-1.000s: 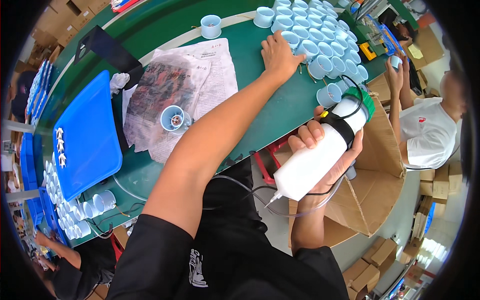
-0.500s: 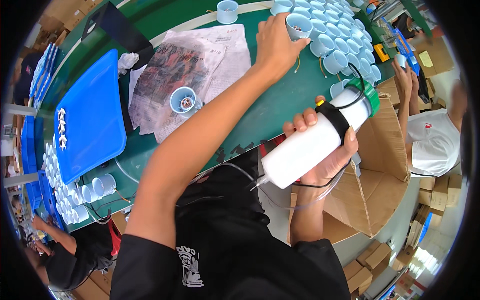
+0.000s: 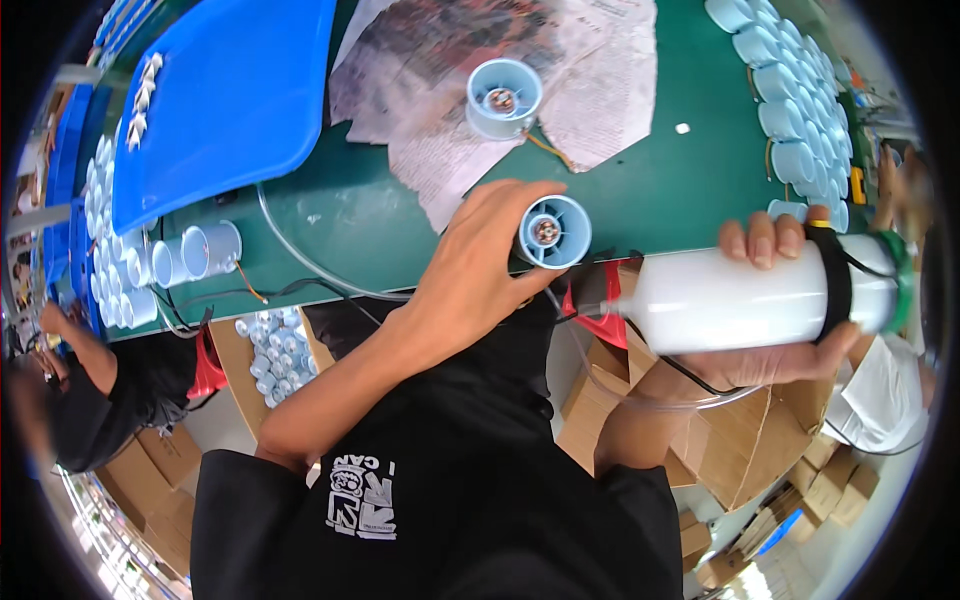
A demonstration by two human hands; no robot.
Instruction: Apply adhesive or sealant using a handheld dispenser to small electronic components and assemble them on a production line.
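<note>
My left hand [image 3: 468, 255] is closed around a light blue round plastic housing [image 3: 577, 232], its open end facing up at the table's near edge. A copper-wound core sits in the middle of it, among thin spokes. In my right hand [image 3: 770, 362] lies a white squeeze bottle [image 3: 735, 297] with a green cap [image 3: 898, 283] and a black strap. The bottle is nearly level, its narrow tip pointing left toward the housing but apart from it. A second blue housing [image 3: 487, 123] with a copper core and an orange lead stands on the stained paper [image 3: 440, 165].
Rows of blue housings [image 3: 785, 120] fill the table's right side, and more [image 3: 212, 250] stand at the left. A blue tray [image 3: 235, 110] carries small white pieces. A clear tube [image 3: 275, 235] crosses the green table [image 3: 340, 225]. Cardboard boxes [image 3: 740, 450] sit below; co-workers are at both sides.
My left hand has brought the blue housing from the far rows back to the table's near edge. The bottle has swung level and moved right. The head view has shifted.
</note>
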